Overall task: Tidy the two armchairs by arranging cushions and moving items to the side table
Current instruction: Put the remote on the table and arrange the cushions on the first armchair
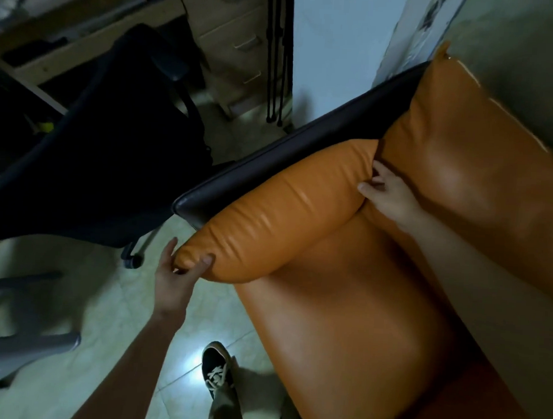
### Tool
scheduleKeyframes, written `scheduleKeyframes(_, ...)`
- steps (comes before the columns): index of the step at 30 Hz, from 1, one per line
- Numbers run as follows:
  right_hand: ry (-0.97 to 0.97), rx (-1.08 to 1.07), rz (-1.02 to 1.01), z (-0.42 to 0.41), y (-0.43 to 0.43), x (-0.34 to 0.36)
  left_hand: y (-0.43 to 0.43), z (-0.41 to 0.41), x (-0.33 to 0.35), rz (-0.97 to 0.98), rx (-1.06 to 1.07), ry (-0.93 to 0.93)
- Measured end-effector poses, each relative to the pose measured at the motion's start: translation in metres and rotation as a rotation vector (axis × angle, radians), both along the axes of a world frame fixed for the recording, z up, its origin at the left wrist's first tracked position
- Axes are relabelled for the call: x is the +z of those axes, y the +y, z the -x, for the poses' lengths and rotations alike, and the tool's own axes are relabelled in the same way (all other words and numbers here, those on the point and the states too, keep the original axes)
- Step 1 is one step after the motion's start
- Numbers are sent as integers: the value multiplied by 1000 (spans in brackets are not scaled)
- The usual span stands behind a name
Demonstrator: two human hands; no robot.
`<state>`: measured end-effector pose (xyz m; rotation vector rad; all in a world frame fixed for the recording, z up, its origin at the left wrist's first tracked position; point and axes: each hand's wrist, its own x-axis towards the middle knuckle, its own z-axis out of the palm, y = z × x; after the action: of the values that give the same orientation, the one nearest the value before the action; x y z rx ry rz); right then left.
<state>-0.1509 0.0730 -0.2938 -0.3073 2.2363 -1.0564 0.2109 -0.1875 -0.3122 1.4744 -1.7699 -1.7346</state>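
An orange leather side cushion (278, 209) lies along the armchair's dark armrest frame (271, 164). My left hand (177, 274) grips its near end, thumb pressed into the leather. My right hand (386, 195) holds the far end, fingers tucked into the gap where it meets the orange back cushion (480, 167). The orange seat cushion (356, 308) lies below, with nothing on it.
A dark office chair (90, 157) stands close on the left on the tiled floor (112, 313). A wooden drawer unit (235, 39) and desk are behind it. A white wall (336, 47) is beyond the armrest. My shoe (216, 368) is near the seat's front.
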Motion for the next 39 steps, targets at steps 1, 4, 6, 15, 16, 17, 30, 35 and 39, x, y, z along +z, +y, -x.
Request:
scheduleKeyframes(1,28,-18,20,3,-2,-4,1,-5,-4,1,31,20)
scheduleKeyframes(4,33,-87,126,15,-5,-18,6,-15,-18,-9,-17,54)
scheduleKeyframes(6,-28,-80,177,18,-9,-29,9,-14,-27,-18,-96,64)
scheduleKeyframes(15,80,-209,260,10,-38,-44,5,-7,-24,43,-61,155)
scheduleKeyframes(16,98,-203,264,8,-41,-38,3,-12,-21,55,-52,163)
scheduleKeyframes(17,116,-194,272,7,-46,-31,-2,-16,-18,62,-32,173)
scheduleKeyframes(30,445,-179,-29,-3,-63,-10,-39,-6,-14,-107,-69,85)
scheduleKeyframes(35,440,-195,-175,14,-67,-10,-52,2,-18,-146,-66,67)
scheduleKeyframes(39,361,-169,-256,18,-65,-25,-47,20,-24,-165,-63,1)
